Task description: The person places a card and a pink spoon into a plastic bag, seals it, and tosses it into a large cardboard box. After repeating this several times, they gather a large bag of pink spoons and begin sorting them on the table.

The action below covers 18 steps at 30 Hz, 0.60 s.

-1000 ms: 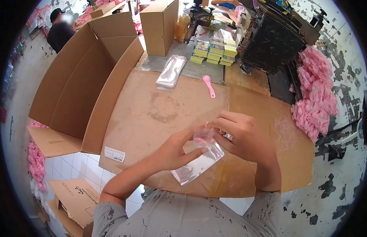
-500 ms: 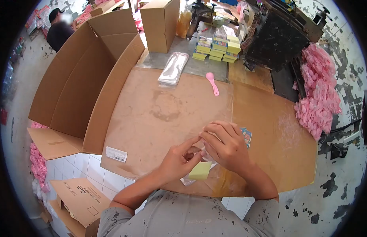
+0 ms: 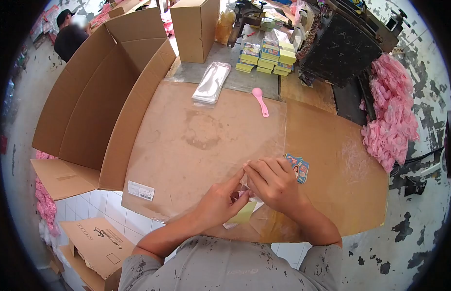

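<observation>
Mid-packing step, by the look of it: both hands met low over the cardboard-covered surface (image 3: 201,140), working a small clear plastic sleeve (image 3: 233,222) with a pale yellow card (image 3: 246,212) showing inside it. Left hand (image 3: 219,201) with fingers (image 3: 233,183) pinched together on the sleeve's upper edge; right hand (image 3: 273,183) with fingers curled down and closed over the same edge, just across from the left fingertips. Contents under the fingers mostly hidden; a trace of pink seen between them, not clear enough to name. Printed blue cards (image 3: 298,167) lay just beyond the right knuckles, touching the surface. Well ahead of the fingers: a pink plastic spoon (image 3: 260,101), a stack of empty clear sleeves (image 3: 212,82), and piles of yellow-and-blue card packs (image 3: 266,59). Off to the left, a big open carton (image 3: 97,97); far to the right, a heap of bagged pink spoons (image 3: 388,116).

Judged as the filling or closing of one sleeve. Next move likely called for a steady pinch on the mouth and a light push to seat the contents flat without creasing the thin plastic
</observation>
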Motion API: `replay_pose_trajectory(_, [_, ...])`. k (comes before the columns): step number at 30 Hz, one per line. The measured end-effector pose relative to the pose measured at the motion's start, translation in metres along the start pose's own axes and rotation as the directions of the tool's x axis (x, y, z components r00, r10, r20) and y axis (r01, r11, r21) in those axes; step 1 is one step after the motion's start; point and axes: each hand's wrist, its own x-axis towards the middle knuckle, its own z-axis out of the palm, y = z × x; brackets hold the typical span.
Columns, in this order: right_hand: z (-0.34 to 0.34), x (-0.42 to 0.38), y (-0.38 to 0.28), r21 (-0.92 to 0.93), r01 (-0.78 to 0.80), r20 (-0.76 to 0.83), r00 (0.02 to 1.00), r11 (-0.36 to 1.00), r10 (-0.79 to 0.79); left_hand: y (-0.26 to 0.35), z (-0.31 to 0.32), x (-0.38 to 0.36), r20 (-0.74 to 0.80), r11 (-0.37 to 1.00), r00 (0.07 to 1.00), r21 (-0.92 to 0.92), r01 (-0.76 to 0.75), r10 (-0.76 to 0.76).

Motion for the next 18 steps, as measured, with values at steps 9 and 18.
replay_pose_trajectory(9, [-0.016,-0.009,0.023,0.408,-0.457,-0.018,0.861,0.790,0.508,0.017,-0.022,0.007,0.143,0.996,0.985,0.008,0.091,-0.091])
replay_pose_trajectory(18, [-0.142,-0.214,0.162,0.981,0.036,0.096,0.762,-0.190,0.640,0.002,-0.042,0.000,0.151,0.831,0.970,-0.502,0.242,-0.191])
